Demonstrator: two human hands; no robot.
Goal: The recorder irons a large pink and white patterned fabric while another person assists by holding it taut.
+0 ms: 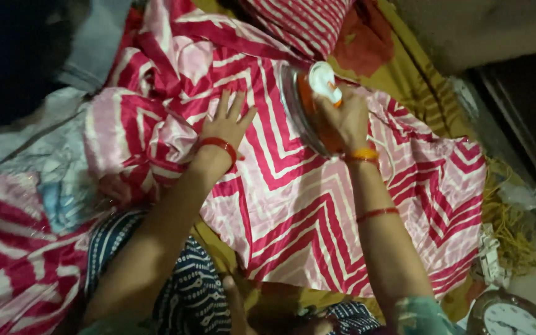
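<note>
Nearby, round clock (509, 316) beside striped cloth (293, 211).

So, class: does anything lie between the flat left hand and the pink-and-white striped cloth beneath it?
Nothing visible does. The left hand lies flat, fingers spread, directly on the striped cloth. The iron, gripped by the right hand, sits off to its side.

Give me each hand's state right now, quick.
Left hand: open, fingers spread, flat on the pink and white zigzag cloth.
Right hand: closed around the handle of an iron resting on the cloth.
</note>
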